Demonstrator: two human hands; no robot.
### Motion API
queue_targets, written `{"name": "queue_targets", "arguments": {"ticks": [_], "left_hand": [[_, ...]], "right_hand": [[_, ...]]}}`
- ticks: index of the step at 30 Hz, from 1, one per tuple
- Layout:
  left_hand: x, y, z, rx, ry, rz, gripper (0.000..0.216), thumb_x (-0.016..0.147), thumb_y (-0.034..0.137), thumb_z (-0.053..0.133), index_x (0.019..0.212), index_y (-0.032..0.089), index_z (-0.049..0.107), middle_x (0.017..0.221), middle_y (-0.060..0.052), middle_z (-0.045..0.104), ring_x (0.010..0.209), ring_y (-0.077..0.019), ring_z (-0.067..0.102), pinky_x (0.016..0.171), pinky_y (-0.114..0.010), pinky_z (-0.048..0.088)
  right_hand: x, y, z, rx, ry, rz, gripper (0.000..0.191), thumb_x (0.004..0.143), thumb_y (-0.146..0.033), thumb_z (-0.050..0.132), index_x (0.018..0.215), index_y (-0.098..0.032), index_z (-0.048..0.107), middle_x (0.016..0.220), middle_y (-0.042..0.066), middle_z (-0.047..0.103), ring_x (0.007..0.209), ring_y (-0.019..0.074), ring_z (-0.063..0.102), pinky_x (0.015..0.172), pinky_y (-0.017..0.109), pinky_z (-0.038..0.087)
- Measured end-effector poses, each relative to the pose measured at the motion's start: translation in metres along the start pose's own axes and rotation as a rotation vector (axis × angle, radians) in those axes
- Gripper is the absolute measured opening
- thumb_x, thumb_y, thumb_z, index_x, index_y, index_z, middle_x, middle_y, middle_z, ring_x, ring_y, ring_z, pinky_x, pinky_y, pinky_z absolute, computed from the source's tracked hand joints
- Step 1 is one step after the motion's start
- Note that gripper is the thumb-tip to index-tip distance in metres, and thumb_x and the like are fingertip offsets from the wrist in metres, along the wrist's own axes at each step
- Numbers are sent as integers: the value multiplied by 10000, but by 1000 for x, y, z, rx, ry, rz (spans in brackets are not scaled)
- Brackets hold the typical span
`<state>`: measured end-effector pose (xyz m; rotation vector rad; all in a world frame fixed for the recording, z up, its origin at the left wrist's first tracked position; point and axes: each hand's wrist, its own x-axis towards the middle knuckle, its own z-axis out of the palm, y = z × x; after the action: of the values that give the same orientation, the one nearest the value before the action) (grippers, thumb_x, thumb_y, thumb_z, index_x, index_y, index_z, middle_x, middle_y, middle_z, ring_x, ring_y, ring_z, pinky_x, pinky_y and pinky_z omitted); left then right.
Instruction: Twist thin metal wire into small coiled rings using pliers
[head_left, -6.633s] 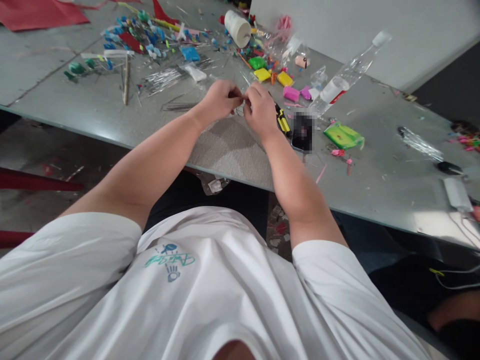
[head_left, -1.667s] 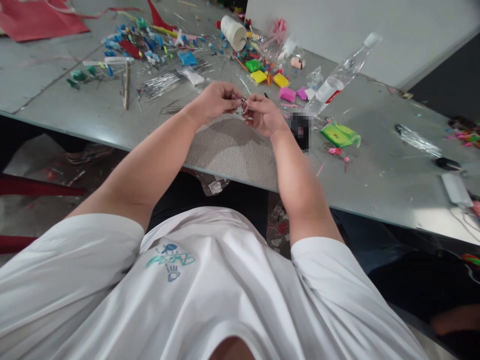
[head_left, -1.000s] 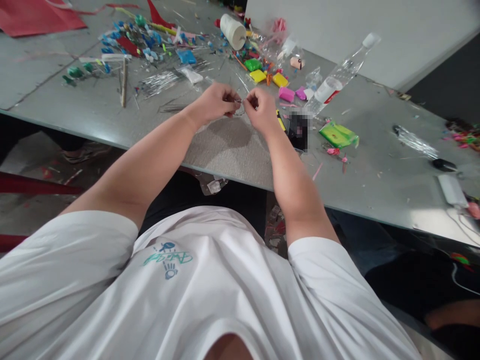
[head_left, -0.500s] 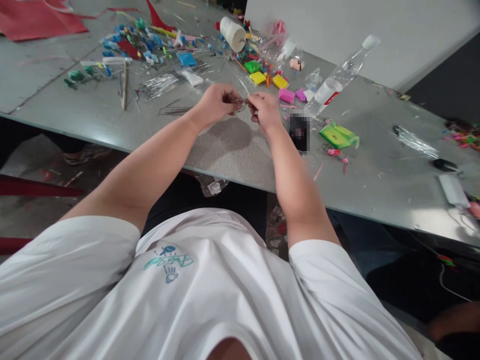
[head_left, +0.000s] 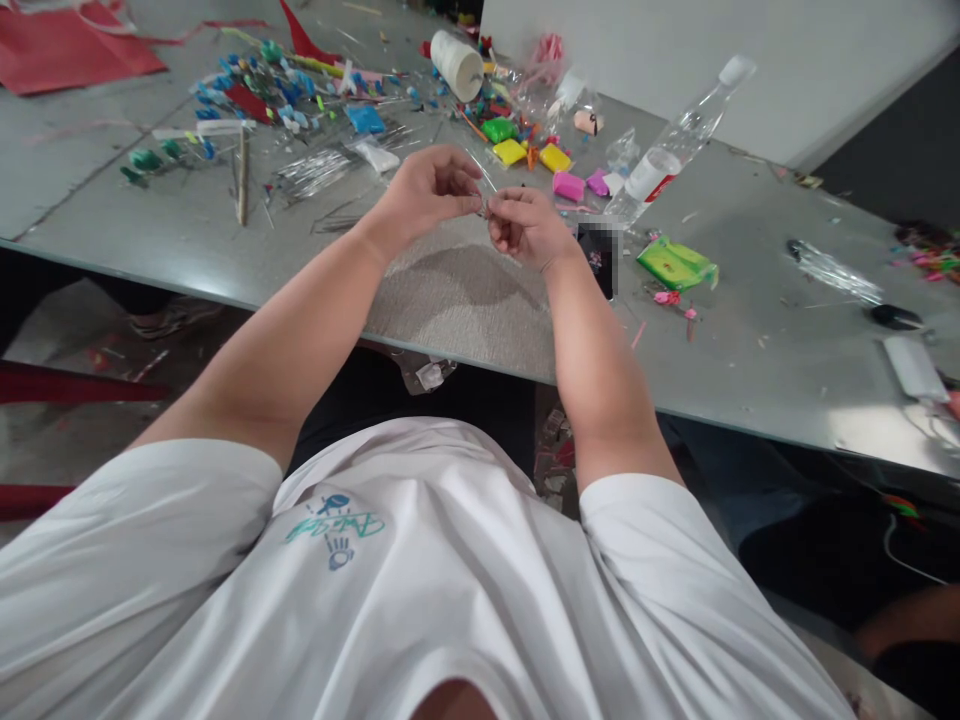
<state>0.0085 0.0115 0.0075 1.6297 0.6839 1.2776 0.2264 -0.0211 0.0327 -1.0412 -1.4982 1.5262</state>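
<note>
My left hand and my right hand meet fingertip to fingertip a little above the grey table. Both pinch a thin piece of wire that runs between them; it is small and hard to make out. The right palm faces up with its fingers curled. Beneath the hands lies a patch of rough grey mat. Bundles of thin wires lie to the left of my left hand.
Coloured clay blocks, a white roll, a lying plastic bottle, a phone, a green packet and small blue and green pieces litter the table. Red paper lies far left. The table edge is close to my body.
Both hands stayed together on the wire, twisting it. The right hand has turned palm up, and the hands have risen slightly off the table.
</note>
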Motion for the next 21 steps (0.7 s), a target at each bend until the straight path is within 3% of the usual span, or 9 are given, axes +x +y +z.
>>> {"name": "queue_targets", "arguments": {"ticks": [3,7,11,14,17,21], "left_hand": [[1,0,-1,12,-2,72,164,847,113,971,882,206,840,872,-24,786,819,-168,658,878,-362,554],[7,-11,-5,76,63,69,231,817,145,1002,786,272,812,823,-5,770,799,-193,686,814,-354,563],[4,-12,-3,22,39,92,235,840,193,1019,834,222,786,809,-20,752,804,-197,743,792,-336,588],[-1,-7,2,-74,-40,89,253,935,269,982,887,193,745,767,-7,724,785,-203,778,779,-330,605],[-3,-1,6,-81,-52,102,257,937,179,972,873,186,724,755,13,717,786,-191,794,787,-308,600],[-2,4,4,-95,-10,53,284,870,17,979,879,169,739,774,28,718,744,-155,773,783,-277,591]], "right_hand": [[0,-1,1,24,-10,-4,303,1100,-327,755,841,-229,630,650,-39,674,486,81,541,425,208,296],[-3,-3,8,28,-51,-23,247,1078,-282,773,870,-206,665,659,-38,691,477,73,556,419,186,290],[-5,-3,13,85,-69,-50,222,1021,-295,826,885,-210,673,659,-57,664,521,76,527,464,182,373],[-3,-2,13,111,-80,-41,255,1084,-362,721,880,-214,685,637,-47,603,535,100,468,482,202,393],[-1,0,12,123,-105,10,304,1118,-397,647,863,-231,650,627,-44,524,537,119,398,459,216,324],[-2,1,14,148,-154,3,309,1091,-426,739,877,-233,627,686,-54,476,577,111,390,460,185,292]]}}
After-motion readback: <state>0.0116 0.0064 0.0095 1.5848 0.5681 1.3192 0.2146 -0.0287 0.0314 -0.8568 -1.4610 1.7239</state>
